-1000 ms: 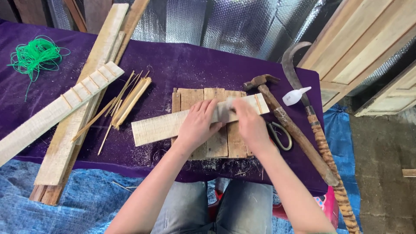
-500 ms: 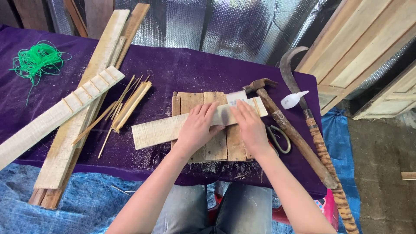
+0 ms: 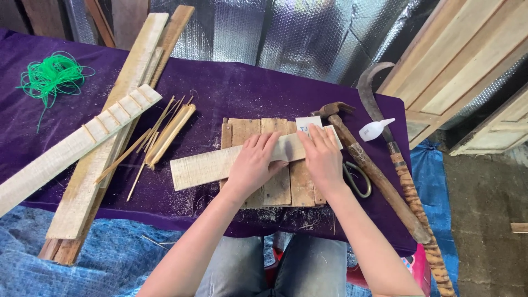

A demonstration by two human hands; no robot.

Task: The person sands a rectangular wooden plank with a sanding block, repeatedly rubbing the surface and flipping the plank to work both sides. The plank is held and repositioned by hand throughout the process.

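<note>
We find both hands pressed flat on a pale wooden slat (image 3: 220, 163) that lies crosswise over a small panel of short boards (image 3: 278, 187) on the purple cloth (image 3: 242, 93). Our left hand (image 3: 254, 160) bears down on the slat's middle with fingers spread and open, gripping nothing. Our right hand (image 3: 322, 157) lies just beside it, likewise flat and unclenched, covering the slat's right end. The two hands are near but apart. In our judgement the flat palms serve to seat the slat against the boards and keep it from sliding, since its left end overhangs the panel unsupported.

A small white block (image 3: 308, 123) shows just beyond the right fingertips; we cannot tell whether it touches the slat.

To the right, within easy reach, lie a hammer (image 3: 374, 173), a curved sickle (image 3: 385, 121), a white glue bottle (image 3: 375, 129) and scissors (image 3: 356, 179), the last partly hidden under the wrist. To the left lie thin bamboo splints (image 3: 165, 135), a long slat with cross strips (image 3: 82, 140) resting on longer planks (image 3: 118, 118), and a tangle of green cord (image 3: 52, 77), well apart from the work.
</note>
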